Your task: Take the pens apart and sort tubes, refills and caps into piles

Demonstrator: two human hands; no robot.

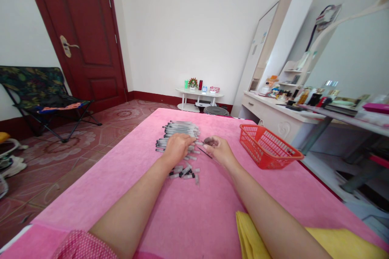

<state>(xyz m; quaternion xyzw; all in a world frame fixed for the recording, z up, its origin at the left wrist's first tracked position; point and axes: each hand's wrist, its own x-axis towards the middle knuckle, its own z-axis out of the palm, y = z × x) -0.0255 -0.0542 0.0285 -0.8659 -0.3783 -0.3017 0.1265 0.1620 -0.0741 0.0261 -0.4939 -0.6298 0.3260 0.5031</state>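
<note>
Many clear-barrelled pens (181, 127) with black ends lie side by side in a row on the pink cloth. My left hand (178, 146) rests over the near end of that row, fingers closed on a pen (199, 143) whose pale tip end points to the right. My right hand (219, 150) pinches that tip end between thumb and fingers; its fingertips partly hide what they grip. Just below them, a thin dark stick (204, 152), like a pen refill, slants across the cloth. Nearer to me is a loose heap of clear and black pen caps (185, 171).
A red plastic basket (267, 147) stands at the table's right side. Yellow cloth (252, 234) lies under my right forearm. Beyond the pink-covered table (121, 194) are a folding chair (51, 93), a small white stand (199, 93) and a dresser (273, 107) crowded with bottles.
</note>
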